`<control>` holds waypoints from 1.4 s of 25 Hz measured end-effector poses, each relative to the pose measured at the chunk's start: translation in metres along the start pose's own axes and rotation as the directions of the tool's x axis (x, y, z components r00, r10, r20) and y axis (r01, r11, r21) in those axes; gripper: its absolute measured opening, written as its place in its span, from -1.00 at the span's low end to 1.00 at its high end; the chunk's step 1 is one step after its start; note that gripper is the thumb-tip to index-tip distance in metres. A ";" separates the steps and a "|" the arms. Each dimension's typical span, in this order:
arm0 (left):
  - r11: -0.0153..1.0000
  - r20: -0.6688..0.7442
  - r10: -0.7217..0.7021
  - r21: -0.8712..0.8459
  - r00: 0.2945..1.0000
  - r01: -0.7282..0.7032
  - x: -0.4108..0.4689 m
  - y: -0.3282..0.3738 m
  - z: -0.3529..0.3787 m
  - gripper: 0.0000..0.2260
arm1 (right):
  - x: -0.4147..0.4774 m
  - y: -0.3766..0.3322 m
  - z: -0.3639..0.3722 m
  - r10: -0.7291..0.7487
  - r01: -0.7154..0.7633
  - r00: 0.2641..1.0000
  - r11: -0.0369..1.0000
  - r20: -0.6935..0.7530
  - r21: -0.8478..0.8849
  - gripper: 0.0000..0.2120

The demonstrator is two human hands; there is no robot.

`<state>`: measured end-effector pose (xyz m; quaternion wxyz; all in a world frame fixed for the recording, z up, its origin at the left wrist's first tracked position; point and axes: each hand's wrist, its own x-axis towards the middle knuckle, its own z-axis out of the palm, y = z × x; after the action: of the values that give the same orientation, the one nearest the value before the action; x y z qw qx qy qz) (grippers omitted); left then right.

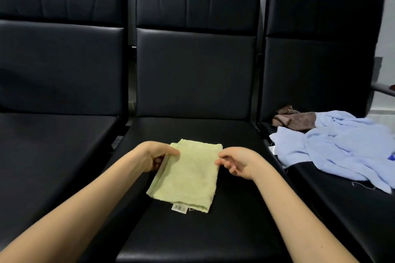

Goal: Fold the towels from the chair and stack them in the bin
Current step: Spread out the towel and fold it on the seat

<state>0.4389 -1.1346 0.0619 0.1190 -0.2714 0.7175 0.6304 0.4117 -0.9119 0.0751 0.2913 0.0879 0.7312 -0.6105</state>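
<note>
A folded pale green towel (pixel 190 175) lies flat on the middle black chair seat (pixel 192 230), with a white label (pixel 179 207) sticking out at its near edge. The left hand (pixel 155 159) grips the towel's left edge, thumb on top and fingers curled beneath. The right hand (pixel 237 163) is at the right edge with fingers loosely curled; whether it pinches the cloth cannot be told. Farther right, on the neighbouring seat (pixel 342 198), a rumpled light blue cloth (pixel 342 147) lies with a crumpled brown towel (pixel 295 120) behind it.
</note>
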 end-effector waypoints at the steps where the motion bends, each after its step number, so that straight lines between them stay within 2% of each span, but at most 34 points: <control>1: 0.999 0.005 0.032 -0.005 0.999 -0.032 -0.003 0.005 -0.003 -0.81 | -0.003 -0.005 0.000 -0.037 0.037 0.999 0.999 0.007 0.025 -0.85; 3: 0.993 0.051 0.113 -0.031 0.992 -0.111 -0.013 0.018 -0.006 -0.78 | -0.008 -0.016 -0.001 -0.167 0.166 0.986 0.981 0.004 0.098 -0.86; 5: 0.972 0.147 0.231 -0.084 0.962 -0.220 -0.022 0.033 -0.004 -0.85 | -0.013 -0.025 -0.004 -0.341 0.338 0.940 0.926 -0.015 0.170 -0.83; 6: 0.944 0.184 0.307 -0.182 0.934 -0.275 -0.025 0.039 -0.001 -0.85 | -0.013 -0.029 -0.006 -0.451 0.450 0.892 0.870 -0.044 0.200 -0.83; 8: 0.839 0.163 0.460 -0.400 0.873 -0.368 -0.027 0.047 0.004 -0.76 | -0.014 -0.033 -0.011 -0.659 0.675 0.738 0.720 -0.147 0.159 -0.82; 9: 0.791 0.123 0.511 -0.456 0.851 -0.408 -0.027 0.047 0.006 -0.73 | -0.013 -0.033 -0.013 -0.720 0.742 0.669 0.659 -0.182 0.120 -0.81; 10: 0.763 0.101 0.537 -0.482 0.837 -0.431 -0.026 0.044 0.007 -0.72 | -0.012 -0.031 -0.015 -0.738 0.761 0.645 0.642 -0.196 0.087 -0.81; 11: 0.771 0.118 0.532 -0.476 0.838 -0.423 -0.024 0.036 0.008 -0.73 | -0.011 -0.025 -0.015 -0.705 0.724 0.685 0.687 -0.187 0.059 -0.80; 12: 0.815 0.163 0.493 -0.432 0.855 -0.387 -0.021 0.025 0.008 -0.74 | -0.010 -0.017 -0.015 -0.619 0.628 0.770 0.778 -0.153 0.011 -0.81; 13: 0.877 0.218 0.430 -0.331 0.876 -0.349 -0.015 0.012 0.007 -0.76 | -0.010 -0.008 -0.014 -0.480 0.471 0.872 0.876 -0.097 -0.101 -0.81; 14: 0.938 0.262 0.343 -0.150 0.902 -0.313 -0.009 -0.002 0.006 -0.77 | -0.011 0.000 -0.014 -0.307 0.281 0.950 0.919 -0.057 -0.275 -0.81; 15: 0.961 0.268 0.245 0.060 0.932 -0.270 -0.004 -0.013 0.004 -0.81 | -0.011 0.007 -0.014 -0.154 0.120 0.987 0.889 -0.043 -0.442 -0.79; 16: 0.949 0.224 0.167 0.228 0.960 -0.218 -0.001 -0.019 0.003 -0.89 | -0.012 0.009 -0.015 -0.058 0.024 0.997 0.832 -0.044 -0.555 -0.75; 17: 0.927 0.152 0.119 0.337 0.981 -0.165 -0.001 -0.020 0.004 -0.95 | -0.012 0.009 -0.016 -0.024 -0.016 0.998 0.788 -0.057 -0.615 -0.69; 18: 0.908 0.084 0.096 0.401 0.992 -0.122 -0.003 -0.019 0.005 -0.92 | -0.012 0.008 -0.017 -0.030 -0.026 0.997 0.763 -0.076 -0.645 -0.64; 21: 0.837 -0.010 0.114 0.539 0.993 -0.091 -0.015 -0.011 0.011 -0.76 | -0.007 0.006 -0.016 -0.067 -0.035 0.989 0.751 -0.129 -0.660 -0.61; 24: 0.727 -0.069 0.145 0.684 0.987 -0.059 -0.017 -0.011 0.009 -0.70 | 0.003 0.013 -0.014 -0.078 -0.054 0.982 0.756 -0.172 -0.652 -0.73; 25: 0.708 -0.096 0.182 0.703 0.979 -0.062 -0.015 -0.012 0.007 -0.71 | 0.008 0.015 -0.013 -0.115 -0.033 0.974 0.779 -0.195 -0.626 -0.75; 27: 0.742 -0.111 0.258 0.659 0.960 -0.123 -0.006 -0.014 0.007 -0.75 | 0.017 0.017 -0.011 -0.184 0.053 0.956 0.876 -0.230 -0.480 -0.78; 30: 0.909 -0.070 0.257 0.355 0.964 -0.217 -0.001 -0.016 0.016 -0.76 | 0.023 0.017 -0.001 -0.156 0.111 0.964 0.971 -0.215 -0.211 -0.87; 32: 0.935 -0.051 0.250 0.271 0.967 -0.228 0.000 -0.019 0.021 -0.74 | 0.029 0.019 0.005 -0.132 0.102 0.974 0.981 -0.183 -0.164 -0.89; 35: 0.906 -0.077 0.268 0.360 0.960 -0.224 0.002 -0.022 0.022 -0.70 | 0.028 0.021 0.011 -0.113 0.062 0.975 0.966 -0.194 -0.250 -0.88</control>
<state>0.4452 -1.1148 0.0379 0.0395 -0.1923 0.8520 0.4854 0.4025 -0.9235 0.0417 0.1950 0.0822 0.8297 -0.5166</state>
